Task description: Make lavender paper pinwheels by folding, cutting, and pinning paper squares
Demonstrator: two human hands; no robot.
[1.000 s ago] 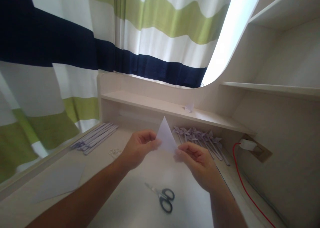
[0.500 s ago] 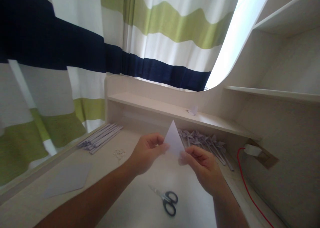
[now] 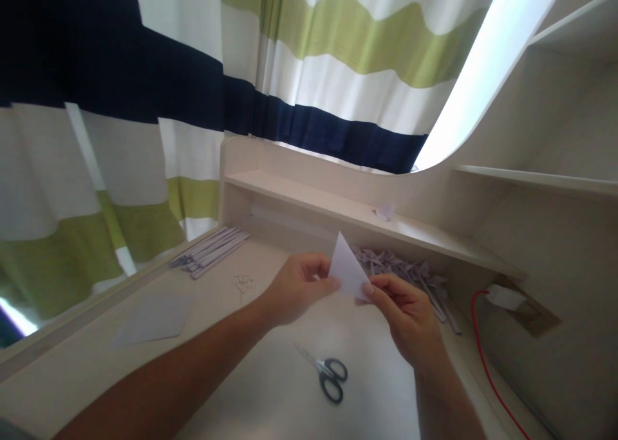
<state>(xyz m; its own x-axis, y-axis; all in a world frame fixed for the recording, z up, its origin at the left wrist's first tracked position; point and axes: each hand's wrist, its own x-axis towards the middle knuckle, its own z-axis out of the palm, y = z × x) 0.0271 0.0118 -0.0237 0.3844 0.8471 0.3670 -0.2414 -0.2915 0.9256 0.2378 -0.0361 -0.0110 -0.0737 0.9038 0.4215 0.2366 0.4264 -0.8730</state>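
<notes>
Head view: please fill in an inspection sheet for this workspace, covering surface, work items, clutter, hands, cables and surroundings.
Surface: pale table, with things lying on it.
Work items: pointed white paper piece, held up in both hands.
Clutter: dark-handled scissors; flat paper and rolled sticks at left; small pale bits, too blurred to identify; pinwheel-like pieces behind the right hand.
Hands: left hand pinches the paper's left edge; right hand its lower right corner.
Cables: red cable from a white plug; grey cable beside it.
Surroundings: striped curtain; shelf bearing a small paper item.
</notes>
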